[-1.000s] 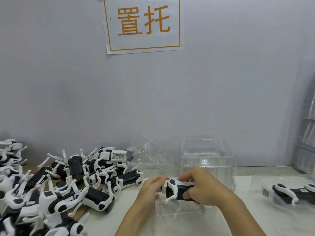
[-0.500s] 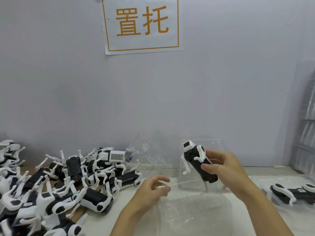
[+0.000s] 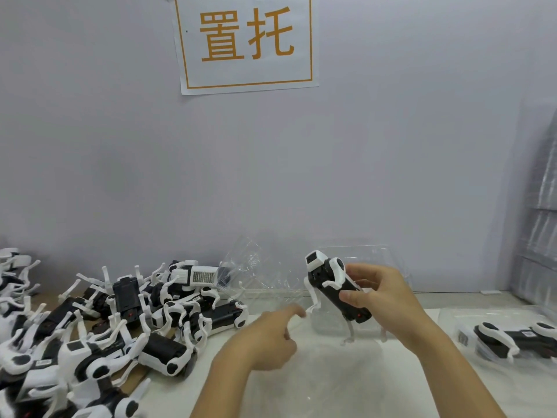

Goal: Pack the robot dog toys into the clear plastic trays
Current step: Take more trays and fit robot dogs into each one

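Note:
My right hand [image 3: 382,300] grips a black-and-white robot dog toy [image 3: 333,285] by its body and holds it tilted above the table, head end up and legs hanging. My left hand [image 3: 268,339] hovers just left of the toy with the index finger stretched toward its white leg and the other fingers curled, holding nothing. A clear plastic tray [image 3: 328,378] lies flat on the table under both hands. At the right edge a second clear tray [image 3: 452,319] holds a packed robot dog [image 3: 518,339].
A heap of several loose robot dogs [image 3: 99,336] covers the table's left side. Clear trays [image 3: 376,257] stand against the wall behind my hands, one tipped [image 3: 256,276]. A stack of clear packaging [image 3: 539,230] leans at the far right. A paper sign [image 3: 245,40] hangs on the wall.
A second ago both hands held the toy low over the flat tray. My right hand lifted it up and tilted it; my left hand let go and now points toward it.

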The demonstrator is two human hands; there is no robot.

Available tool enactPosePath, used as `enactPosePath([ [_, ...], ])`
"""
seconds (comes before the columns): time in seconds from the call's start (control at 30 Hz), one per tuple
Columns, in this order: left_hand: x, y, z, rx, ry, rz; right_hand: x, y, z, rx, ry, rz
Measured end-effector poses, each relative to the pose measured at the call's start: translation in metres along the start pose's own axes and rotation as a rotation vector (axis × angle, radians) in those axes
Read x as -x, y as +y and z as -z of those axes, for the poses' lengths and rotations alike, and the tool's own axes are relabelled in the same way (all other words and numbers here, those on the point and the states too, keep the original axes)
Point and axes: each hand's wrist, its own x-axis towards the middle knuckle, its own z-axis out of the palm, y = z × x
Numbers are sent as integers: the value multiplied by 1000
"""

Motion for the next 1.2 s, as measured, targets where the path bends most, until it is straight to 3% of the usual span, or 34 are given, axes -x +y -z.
enactPosePath([
  [0.1, 13, -6, 26, 13, -51, 121, -1, -1, 3, -38, 31, 5],
  [0.27, 22, -5, 44, -251, -9, 295, -1, -9, -2, -103, 64, 39],
  [0.33, 23, 3, 44, -232, -36, 397, -1, -11, -5, -96, 53, 42],
  [0.47, 33, 16, 47, -53, -120, 317, 1, -14, -9, -66, 33, 44],
  [0.53, 30, 10, 49, 51, -10, 227, 1, -15, -10, -45, 22, 42],
  [0.63, 13, -11, 42, -29, 314, 143, 1, -18, -11, -28, 23, 36],
  [0.7, 5, -22, 27, -6, 369, 115, 1, -20, -12, -18, -2, 32],
  [0.83, -5, -30, -3, 186, 259, 120, 1, -22, -19, 43, -56, 17],
  [1.2, -2, -26, 11, 216, 24, 211, -2, -9, -34, 349, -83, 50],
])
